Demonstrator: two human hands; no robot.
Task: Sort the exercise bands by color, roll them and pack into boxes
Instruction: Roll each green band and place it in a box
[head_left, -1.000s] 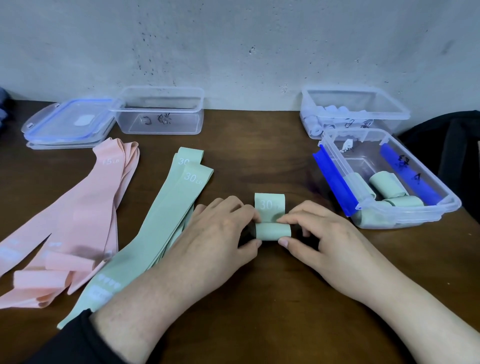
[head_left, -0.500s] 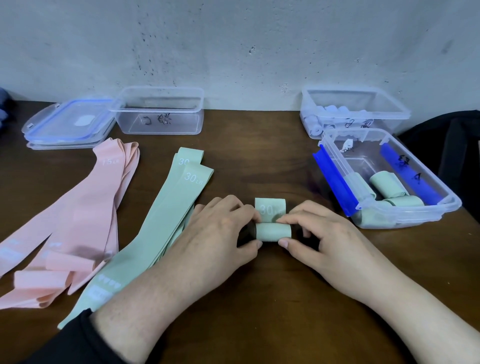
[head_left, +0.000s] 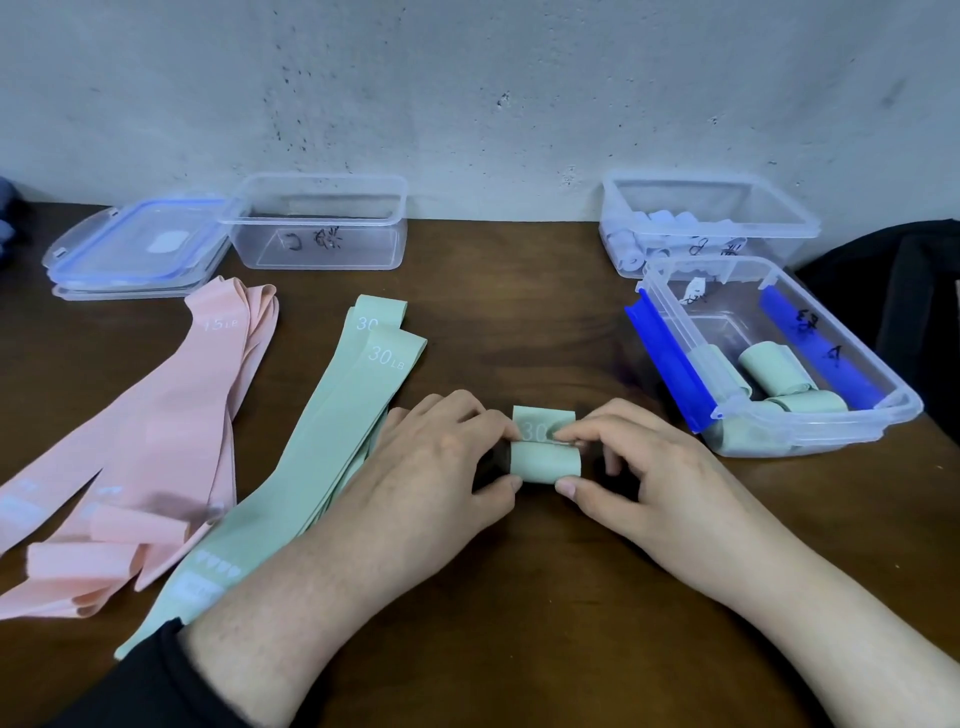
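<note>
Both hands' fingers (head_left: 571, 429) pinch the green band roll (head_left: 544, 462) between them.

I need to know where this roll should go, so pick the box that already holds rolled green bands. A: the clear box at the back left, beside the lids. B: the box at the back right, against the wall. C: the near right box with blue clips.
C: several rolled green bands lie in the near right box with blue clips, while the back right box holds pale bluish rolls.
</note>
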